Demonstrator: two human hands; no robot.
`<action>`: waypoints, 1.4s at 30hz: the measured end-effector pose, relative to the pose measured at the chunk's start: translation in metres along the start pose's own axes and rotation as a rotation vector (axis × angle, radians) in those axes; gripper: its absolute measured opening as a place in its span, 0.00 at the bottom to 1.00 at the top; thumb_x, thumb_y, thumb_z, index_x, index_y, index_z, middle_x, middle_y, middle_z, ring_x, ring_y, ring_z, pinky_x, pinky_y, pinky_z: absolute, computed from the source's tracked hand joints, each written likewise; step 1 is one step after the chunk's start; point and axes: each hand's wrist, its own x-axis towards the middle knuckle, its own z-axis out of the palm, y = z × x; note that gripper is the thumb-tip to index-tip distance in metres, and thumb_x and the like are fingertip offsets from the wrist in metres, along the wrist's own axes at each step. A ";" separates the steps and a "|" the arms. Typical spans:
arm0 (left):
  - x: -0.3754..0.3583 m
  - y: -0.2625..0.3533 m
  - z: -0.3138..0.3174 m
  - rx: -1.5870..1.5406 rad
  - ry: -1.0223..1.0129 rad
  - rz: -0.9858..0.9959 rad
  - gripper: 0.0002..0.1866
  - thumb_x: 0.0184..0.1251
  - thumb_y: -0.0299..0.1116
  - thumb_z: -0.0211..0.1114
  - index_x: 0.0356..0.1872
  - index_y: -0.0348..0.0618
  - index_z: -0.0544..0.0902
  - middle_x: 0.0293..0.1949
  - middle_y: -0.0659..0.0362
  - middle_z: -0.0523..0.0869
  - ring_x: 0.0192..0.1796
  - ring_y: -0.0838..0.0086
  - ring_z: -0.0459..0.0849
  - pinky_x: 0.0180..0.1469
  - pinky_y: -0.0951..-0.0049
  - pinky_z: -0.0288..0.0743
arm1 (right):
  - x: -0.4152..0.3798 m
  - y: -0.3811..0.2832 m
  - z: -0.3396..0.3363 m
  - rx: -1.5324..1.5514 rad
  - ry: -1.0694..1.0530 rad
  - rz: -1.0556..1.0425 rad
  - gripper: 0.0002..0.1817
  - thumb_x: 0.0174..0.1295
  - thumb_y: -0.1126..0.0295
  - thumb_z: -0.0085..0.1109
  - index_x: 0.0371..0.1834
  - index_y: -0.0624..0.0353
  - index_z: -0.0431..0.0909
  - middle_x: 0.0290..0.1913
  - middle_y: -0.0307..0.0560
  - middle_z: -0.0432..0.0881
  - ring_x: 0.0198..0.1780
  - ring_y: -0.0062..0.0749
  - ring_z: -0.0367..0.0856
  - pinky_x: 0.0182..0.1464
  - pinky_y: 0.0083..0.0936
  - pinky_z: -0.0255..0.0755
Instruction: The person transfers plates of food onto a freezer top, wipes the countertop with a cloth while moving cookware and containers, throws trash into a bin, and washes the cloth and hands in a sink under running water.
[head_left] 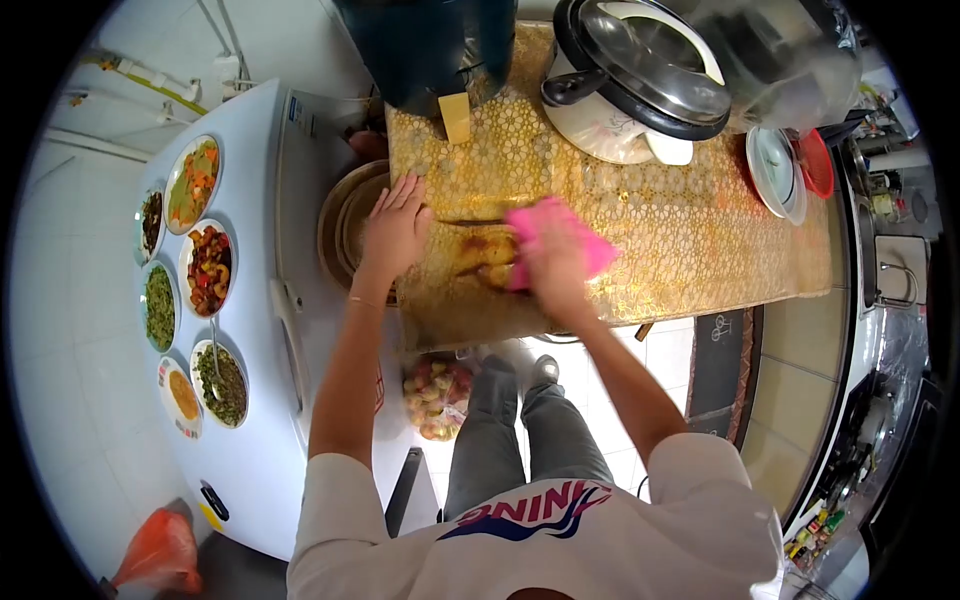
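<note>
My right hand (pixel 553 262) presses a pink cloth (pixel 568 235) onto a table covered with a gold patterned tablecloth (pixel 690 240). The cloth and hand look blurred from motion. My left hand (pixel 395 228) lies flat with fingers spread at the table's left edge, next to a wet or shiny patch (pixel 478 258) on the covering. It holds nothing.
A rice cooker (pixel 640 80), a dark container (pixel 430 50) and stacked plates (pixel 785 170) stand at the table's far side. Round trays (pixel 340 215) lean beside the table. Several plates of food (pixel 195 275) sit on a white chest freezer (pixel 260 440). A bag of fruit (pixel 437 397) lies on the floor.
</note>
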 end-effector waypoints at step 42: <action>0.024 0.009 -0.006 0.232 -0.067 -0.011 0.29 0.72 0.49 0.45 0.64 0.36 0.67 0.67 0.51 0.65 0.70 0.66 0.61 0.71 0.67 0.53 | -0.046 0.084 -0.011 0.182 0.389 0.448 0.18 0.66 0.69 0.44 0.55 0.65 0.72 0.60 0.60 0.71 0.64 0.50 0.68 0.67 0.41 0.58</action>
